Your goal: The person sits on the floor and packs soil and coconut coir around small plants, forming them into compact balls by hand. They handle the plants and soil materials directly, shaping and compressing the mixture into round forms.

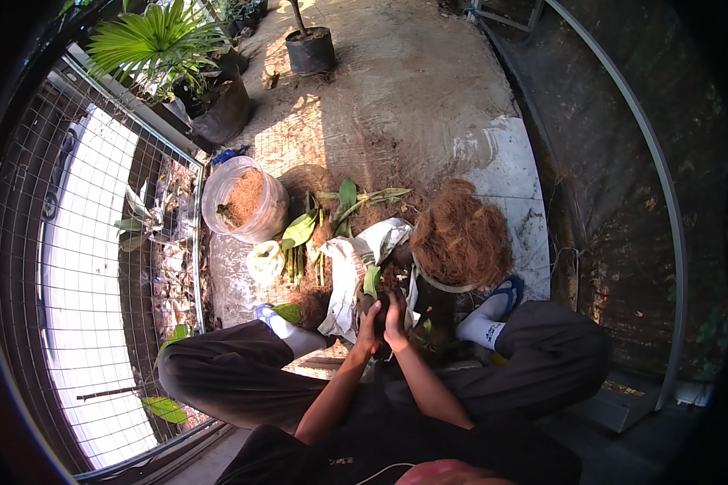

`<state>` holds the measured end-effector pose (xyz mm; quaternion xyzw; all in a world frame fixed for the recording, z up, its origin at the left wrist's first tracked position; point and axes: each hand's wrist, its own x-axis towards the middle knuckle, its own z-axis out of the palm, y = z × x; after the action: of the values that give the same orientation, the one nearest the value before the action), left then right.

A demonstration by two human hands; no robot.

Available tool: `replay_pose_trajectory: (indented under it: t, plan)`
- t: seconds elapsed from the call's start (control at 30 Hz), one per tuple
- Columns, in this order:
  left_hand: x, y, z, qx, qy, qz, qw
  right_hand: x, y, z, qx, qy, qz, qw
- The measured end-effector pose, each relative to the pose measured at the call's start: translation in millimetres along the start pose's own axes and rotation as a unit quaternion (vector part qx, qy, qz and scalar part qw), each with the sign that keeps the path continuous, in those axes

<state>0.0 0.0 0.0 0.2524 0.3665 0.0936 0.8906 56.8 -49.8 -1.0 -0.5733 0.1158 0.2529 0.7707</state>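
Between my bent legs, my left hand (368,330) and my right hand (395,320) face each other, palms inward. Both are closed round the dark base of a small plant, whose green leaf (371,280) rises just above my fingers. Whether that base is a soil clump or a pot cannot be made out. Beneath and beyond the hands lies a crumpled white sack (344,279), its mouth spread, with dark soil (395,277) showing inside. To its right, brown coconut fibre (463,233) is heaped over a pale basin (445,283).
A clear plastic bucket (212,212) with brown fibre stands at left, beside a small whitish container (265,263). Cut green leaves (299,229) lie nearby. Potted plants (310,53) stand farther off. Wire mesh (97,267) borders the left; a dark framed screen (623,202) borders the right.
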Motion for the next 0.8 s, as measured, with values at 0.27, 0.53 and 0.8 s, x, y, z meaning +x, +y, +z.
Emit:
replay_pose_trajectory:
  t: [0.27, 0.53, 0.8]
  plan:
    - [-1, 6, 10, 0.045, 0.021, 0.008, 0.999, -6, -1, 7, -0.020, 0.083, -0.004, 0.996]
    - [-14, 23, 22, 0.046, -0.033, 0.004, 0.998, -6, -5, 8, -0.092, 0.026, -0.043, 0.995]
    - [-3, 15, 8, 0.029, -0.023, -0.015, 0.999, -16, -25, 17, -0.098, 0.021, -0.079, 0.992]
